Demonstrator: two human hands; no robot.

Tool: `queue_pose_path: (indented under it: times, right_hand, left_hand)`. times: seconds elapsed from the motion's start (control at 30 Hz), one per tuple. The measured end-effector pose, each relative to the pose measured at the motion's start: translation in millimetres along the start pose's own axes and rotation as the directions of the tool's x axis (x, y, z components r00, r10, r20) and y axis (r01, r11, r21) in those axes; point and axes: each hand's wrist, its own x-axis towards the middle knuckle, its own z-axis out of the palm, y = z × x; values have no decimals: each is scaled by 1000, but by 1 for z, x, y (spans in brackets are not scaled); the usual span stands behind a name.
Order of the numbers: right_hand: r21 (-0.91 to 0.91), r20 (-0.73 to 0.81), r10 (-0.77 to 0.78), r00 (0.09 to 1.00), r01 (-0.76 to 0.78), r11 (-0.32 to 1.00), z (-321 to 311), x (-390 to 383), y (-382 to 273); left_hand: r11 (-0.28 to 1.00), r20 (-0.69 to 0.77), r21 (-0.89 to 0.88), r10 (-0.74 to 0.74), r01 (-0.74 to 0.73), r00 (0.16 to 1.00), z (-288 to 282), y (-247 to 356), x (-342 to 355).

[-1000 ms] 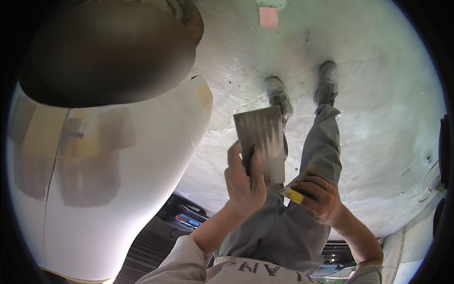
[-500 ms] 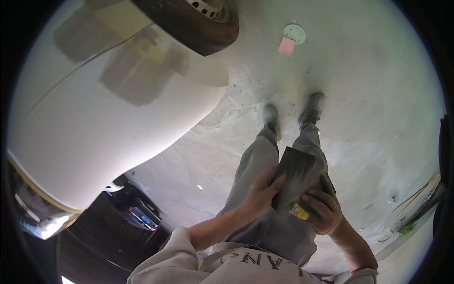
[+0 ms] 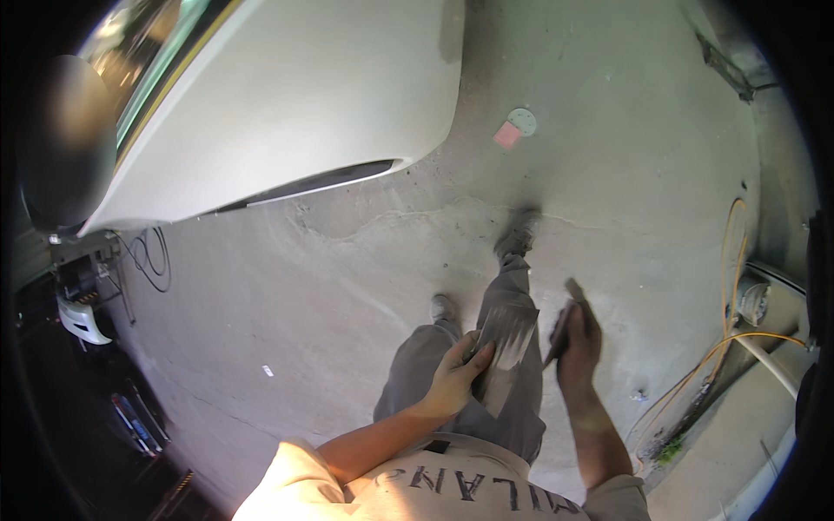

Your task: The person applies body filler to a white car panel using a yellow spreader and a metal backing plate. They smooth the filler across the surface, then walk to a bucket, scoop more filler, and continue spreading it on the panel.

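My left hand grips a flat grey rectangular plate by its left edge, thumb on top. Pale streaks run along the plate's face. To the right of it my right hand is closed round a thin, dark flat blade-like tool, blurred by motion. The tool stands apart from the plate, and its exact kind does not show.
A pale car body panel fills the upper left. On the concrete floor lie a round perforated disc and a pink square sheet. Yellow-orange hoses run along the right, near a white pipe.
My view has turned and my feet have stepped. My right hand has moved off the plate to the right. The small yellow thing by that hand no longer shows.
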Motion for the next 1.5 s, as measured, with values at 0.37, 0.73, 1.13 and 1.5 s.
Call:
queue_pose_path:
  times: [0.37, 0.73, 1.13, 1.5]
  right_hand:
    - [-105, 365, -48, 930, 93, 990, 90, -160, 6]
    - [-168, 591, -145, 793, 297, 940, 112, -234, -34]
    - [-195, 441, -204, 874, 315, 929, 81, -260, -61]
    - [-463, 404, -691, 600, 785, 412, 49, -230, -113]
  left_hand:
    - [994, -193, -80, 59, -76, 980, -54, 22, -165]
    - [896, 81, -349, 322, -276, 943, -68, 30, -229]
    - [873, 271, -382, 419, -303, 866, -43, 48, -235]
    - [646, 367, 459, 487, -610, 792, -7, 94, -237]
